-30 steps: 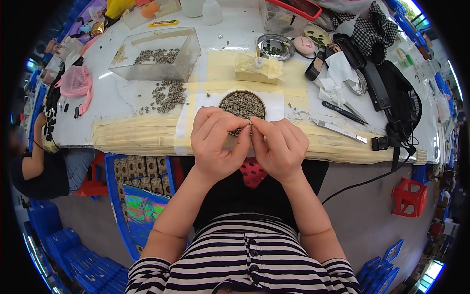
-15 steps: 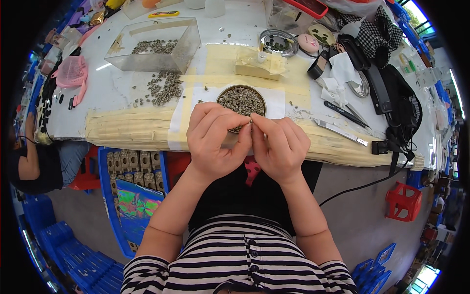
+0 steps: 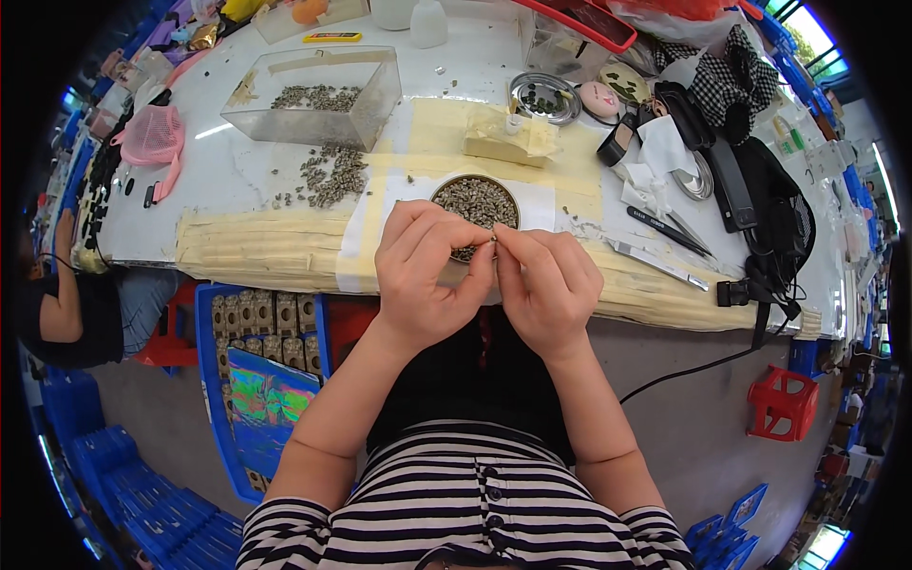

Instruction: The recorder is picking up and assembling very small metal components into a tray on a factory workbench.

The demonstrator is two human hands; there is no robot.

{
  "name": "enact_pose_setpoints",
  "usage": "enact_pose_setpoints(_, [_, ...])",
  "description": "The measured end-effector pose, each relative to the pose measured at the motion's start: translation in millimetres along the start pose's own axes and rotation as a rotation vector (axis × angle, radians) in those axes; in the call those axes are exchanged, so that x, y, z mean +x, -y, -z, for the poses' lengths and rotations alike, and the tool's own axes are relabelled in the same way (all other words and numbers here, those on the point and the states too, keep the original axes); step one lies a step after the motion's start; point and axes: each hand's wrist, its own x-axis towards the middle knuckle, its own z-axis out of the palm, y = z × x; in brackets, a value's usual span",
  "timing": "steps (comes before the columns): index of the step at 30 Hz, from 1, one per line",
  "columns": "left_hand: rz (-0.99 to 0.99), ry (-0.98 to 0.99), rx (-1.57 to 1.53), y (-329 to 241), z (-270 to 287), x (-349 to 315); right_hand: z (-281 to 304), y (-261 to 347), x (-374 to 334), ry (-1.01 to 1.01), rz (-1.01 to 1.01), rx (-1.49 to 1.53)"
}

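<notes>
A round tin (image 3: pixel 519 211) full of small grey metal parts (image 3: pixel 475 201) stands at the front of the table. Just over its near rim, my left hand (image 3: pixel 429 271) and my right hand (image 3: pixel 549 285) meet fingertip to fingertip. Both are closed in a pinch, thumb against forefinger. Between them shows a tiny greyish part, mostly covered by the fingertips; its exact shape is too small to make out. Left of the tin, more of the same small parts (image 3: pixel 334 175) lie loose on the table. Behind them a clear plastic box (image 3: pixel 318 128) holds another heap.
A tape-covered block (image 3: pixel 508 142) stands behind the tin. To the right lie tweezers (image 3: pixel 660 266), a black-handled tool (image 3: pixel 665 228), crumpled tissue (image 3: pixel 655 157) and a black bag (image 3: pixel 779 209). A pink mesh strainer (image 3: pixel 152 138) is at the left. Below the edge sits a blue crate (image 3: pixel 211 366).
The view has shifted slightly, so the table's things appear a little right and lower. Both hands keep their pinch at the tin's near rim; nothing was visibly put down.
</notes>
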Motion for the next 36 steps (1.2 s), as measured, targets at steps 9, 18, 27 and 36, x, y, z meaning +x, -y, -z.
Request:
enact_pose_setpoints(9, [0.130,0.119,-0.076,-18.9,11.7,16.7,11.4,0.9,9.6,-0.010,-0.024,0.082])
enact_pose_setpoints(18, [0.948,0.285,-0.890,-32.1,24.4,25.6,36.0,2.8,31.5,0.087,-0.081,0.235])
enact_pose_setpoints(27, [1.075,0.289,-1.022,-36.9,16.5,25.5,46.2,-6.7,26.4,0.132,-0.064,0.205])
enact_pose_setpoints(36, [1.150,0.317,-0.906,-46.0,19.3,30.5,47.2,-6.1,24.0,0.154,-0.068,0.211])
